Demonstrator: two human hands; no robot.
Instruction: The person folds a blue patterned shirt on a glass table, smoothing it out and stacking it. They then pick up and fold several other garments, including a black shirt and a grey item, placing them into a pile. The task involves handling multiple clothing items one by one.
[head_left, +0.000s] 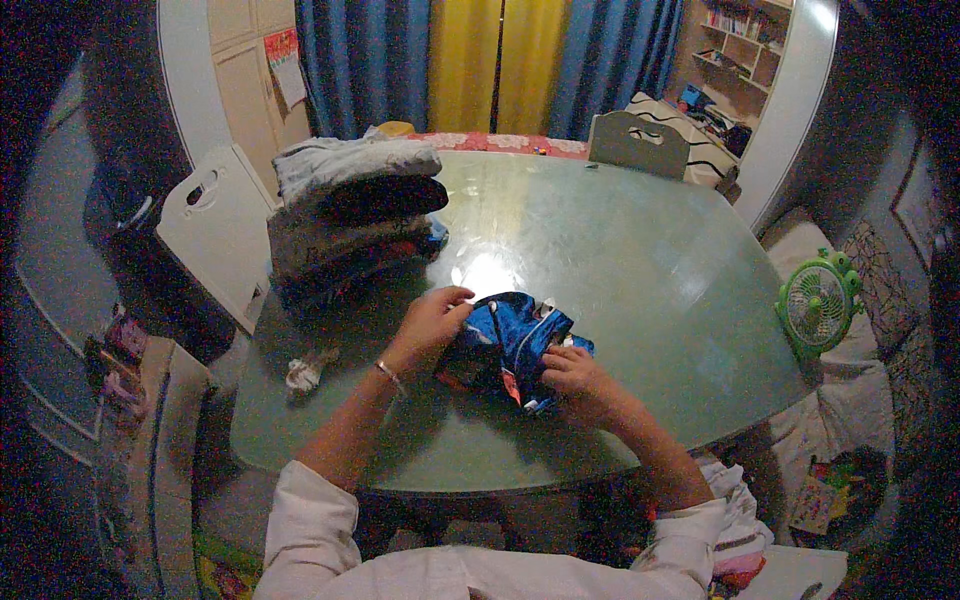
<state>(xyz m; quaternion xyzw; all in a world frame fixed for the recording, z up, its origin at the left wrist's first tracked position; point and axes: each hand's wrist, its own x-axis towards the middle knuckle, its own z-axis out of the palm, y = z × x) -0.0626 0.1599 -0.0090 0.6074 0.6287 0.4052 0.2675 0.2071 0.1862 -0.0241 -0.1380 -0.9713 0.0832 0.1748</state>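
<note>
A crumpled blue patterned garment (510, 330) with orange and white patches lies on the green-grey glass table (630, 247) before me. My left hand (431, 326), with a bracelet at the wrist, is at the cloth's upper left edge, its fingertips on the fabric. On the right side of the garment, my right hand (581, 382) grips a fold between thumb and fingers. A tall stack of folded clothes (352, 202), pale grey on top and darker below, stands at the table's far left. Left of my left forearm lies a small crumpled white item (304, 375).
White chairs stand at the left (217, 232) and far right (637, 142) of the table. Beyond the right edge is a green fan (817, 304). More clothes (735, 517) hang over a chair at lower right.
</note>
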